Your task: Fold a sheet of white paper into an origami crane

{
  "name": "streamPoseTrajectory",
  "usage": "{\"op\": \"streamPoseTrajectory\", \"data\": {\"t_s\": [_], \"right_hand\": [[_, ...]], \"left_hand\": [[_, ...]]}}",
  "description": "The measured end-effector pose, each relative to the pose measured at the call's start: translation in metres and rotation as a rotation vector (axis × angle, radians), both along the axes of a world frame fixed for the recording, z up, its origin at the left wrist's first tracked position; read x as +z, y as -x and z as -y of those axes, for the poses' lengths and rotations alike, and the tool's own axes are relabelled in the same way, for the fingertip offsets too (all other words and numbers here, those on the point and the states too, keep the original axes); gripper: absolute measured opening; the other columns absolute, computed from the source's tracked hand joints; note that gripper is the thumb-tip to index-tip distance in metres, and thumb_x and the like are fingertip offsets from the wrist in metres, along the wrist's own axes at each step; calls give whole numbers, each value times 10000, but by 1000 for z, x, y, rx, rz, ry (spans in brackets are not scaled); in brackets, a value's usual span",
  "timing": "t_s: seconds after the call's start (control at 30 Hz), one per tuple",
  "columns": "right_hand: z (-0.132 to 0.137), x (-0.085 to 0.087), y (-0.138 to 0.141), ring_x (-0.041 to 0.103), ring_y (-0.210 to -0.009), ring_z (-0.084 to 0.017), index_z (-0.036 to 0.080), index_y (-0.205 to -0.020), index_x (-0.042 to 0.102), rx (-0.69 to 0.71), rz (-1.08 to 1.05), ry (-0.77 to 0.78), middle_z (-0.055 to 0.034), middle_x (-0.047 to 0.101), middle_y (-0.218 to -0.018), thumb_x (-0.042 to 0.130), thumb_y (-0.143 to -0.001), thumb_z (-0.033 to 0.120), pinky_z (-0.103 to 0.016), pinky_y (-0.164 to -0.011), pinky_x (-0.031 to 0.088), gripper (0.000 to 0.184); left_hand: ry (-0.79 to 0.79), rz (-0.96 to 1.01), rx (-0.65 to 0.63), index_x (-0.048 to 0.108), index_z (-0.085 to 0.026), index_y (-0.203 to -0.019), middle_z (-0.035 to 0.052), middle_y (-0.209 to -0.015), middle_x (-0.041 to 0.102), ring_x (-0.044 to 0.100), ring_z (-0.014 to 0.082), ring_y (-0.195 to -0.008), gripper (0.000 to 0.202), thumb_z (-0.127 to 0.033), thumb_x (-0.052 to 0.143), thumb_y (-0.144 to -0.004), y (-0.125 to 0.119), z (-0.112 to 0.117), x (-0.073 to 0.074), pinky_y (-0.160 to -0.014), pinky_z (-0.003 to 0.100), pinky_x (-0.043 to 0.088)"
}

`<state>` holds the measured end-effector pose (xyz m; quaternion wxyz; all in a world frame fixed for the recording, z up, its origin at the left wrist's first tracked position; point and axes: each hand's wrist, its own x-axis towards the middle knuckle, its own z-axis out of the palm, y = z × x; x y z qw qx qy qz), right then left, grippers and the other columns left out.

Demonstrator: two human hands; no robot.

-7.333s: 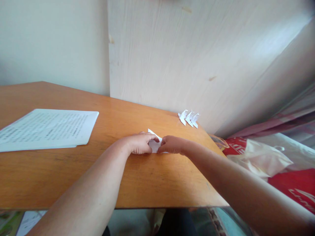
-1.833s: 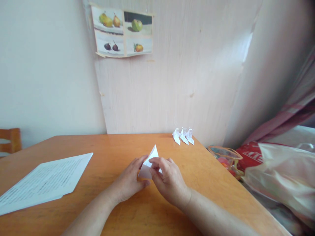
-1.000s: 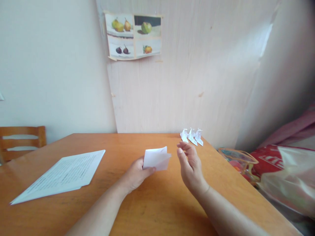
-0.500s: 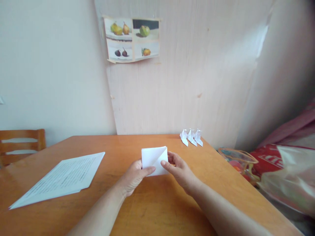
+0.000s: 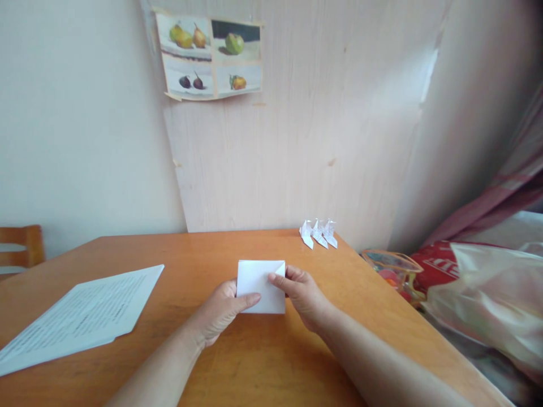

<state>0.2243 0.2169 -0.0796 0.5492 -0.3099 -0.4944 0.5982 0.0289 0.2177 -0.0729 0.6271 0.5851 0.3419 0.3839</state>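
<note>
Left hand (image 5: 223,314) grips the left side of a folded white paper (image 5: 258,282), thumb flat on its face; right hand (image 5: 304,293) pinches its right side, thumb beside the diagonal crease. Paper is held over the wooden counter (image 5: 258,367), where printed sheets (image 5: 91,311) lie left and three folded figures (image 5: 319,234) sit near the far right corner.

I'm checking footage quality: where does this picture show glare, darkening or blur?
Head view: pale sheen on the wall panel, toward upper right; picture's top-right corner dark; plastic bag soft; text on the printed sheets too blurred to read; folded paper fairly crisp in outline.
</note>
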Motion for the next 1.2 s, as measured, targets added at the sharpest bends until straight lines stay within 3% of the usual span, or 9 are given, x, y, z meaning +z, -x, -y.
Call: {"op": "streamPoseTrajectory", "data": {"t_s": [0.2, 0.47, 0.8, 0.93, 1.1, 1.2], "right_hand": [[-5, -4, -2, 500, -621, -124, 179, -898, 717, -36, 35, -4, -12, 691, -786, 805, -725, 523, -267, -598, 343, 395], [-3, -2, -1, 526, -641, -127, 177, -950, 735, -7, 23, -2, -27, 715, -840, 798, -742, 497, -263, -606, 359, 387], [-8, -5, -5, 503, -596, -123, 161, -869, 733, 3, 14, -10, -21, 682, -742, 777, -759, 512, -271, -589, 367, 370], [-9, -3, -9, 495, -587, -121, 157, -844, 715, -32, 21, 8, -16, 669, -722, 787, -748, 502, -268, -580, 347, 366], [-13, -3, -15, 516, -605, -136, 157, -844, 715, -56, 26, 19, -26, 683, -737, 787, -743, 502, -278, -600, 356, 367], [-15, -4, -17, 520, -604, -135, 159, -846, 716, -65, 19, 23, -21, 687, -735, 785, -749, 486, -275, -601, 352, 347]], "left_hand": [[7, -18, 10, 693, -135, -1237, 135, -1149, 751, 701, 297, -1038, 509, -408, 771, -815, 0, 1, 2, -997, 435, 487], [17, -5, -28, 696, -114, -1220, 144, -1141, 749, 700, 295, -1035, 486, -422, 737, -847, 2, -1, 2, -1004, 440, 489], [17, -49, -48, 700, -119, -1202, 137, -1077, 760, 703, 267, -945, 488, -451, 731, -846, 3, 0, 4, -915, 387, 501], [-2, -93, -68, 729, -128, -1129, 113, -1024, 763, 679, 249, -948, 435, -462, 722, -850, 6, -1, 3, -894, 346, 476], [-96, -215, -37, 745, -123, -908, 65, -831, 723, 584, 176, -744, 379, -496, 695, -855, 10, -2, 3, -710, 275, 415], [-110, -233, -27, 734, -120, -882, 48, -780, 687, 541, 163, -706, 397, -513, 692, -848, 10, -1, 3, -692, 275, 404]]}}
